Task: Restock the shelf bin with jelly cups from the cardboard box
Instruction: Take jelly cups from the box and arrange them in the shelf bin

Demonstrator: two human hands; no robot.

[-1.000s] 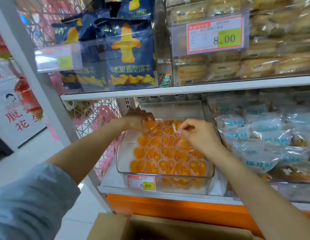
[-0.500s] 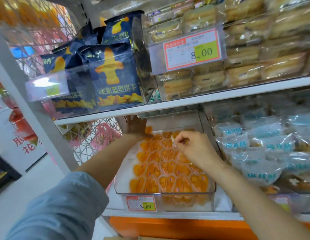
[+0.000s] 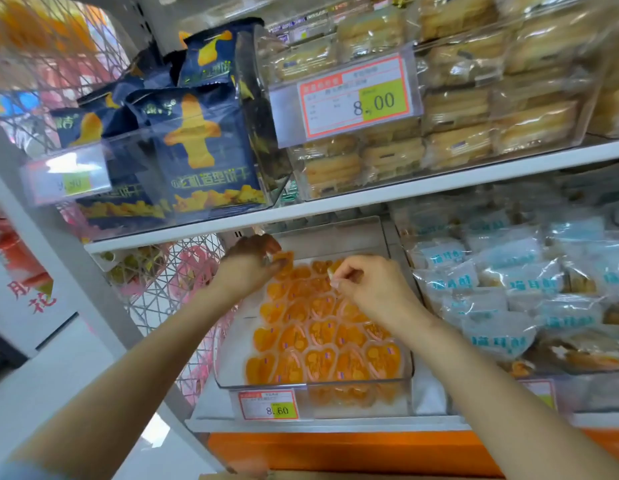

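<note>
The jelly cups (image 3: 322,341) fill the clear shelf bin (image 3: 339,233) on the lower shelf, tagged "8.60" (image 3: 268,405). Your left hand (image 3: 247,265) grips one cup at the far-left corner. Your right hand (image 3: 367,289) pinches another in the far row. Above, a price tag (image 3: 353,98) reads "8.00". Both hands stay there as a second ago, but your view has tipped upward.

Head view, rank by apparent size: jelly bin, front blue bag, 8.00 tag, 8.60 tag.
Largest to smallest:
1. jelly bin
2. blue bag
3. 8.00 tag
4. 8.60 tag
Bag versus 8.00 tag is close; wide-lens distortion makes that pair unsure.
</note>
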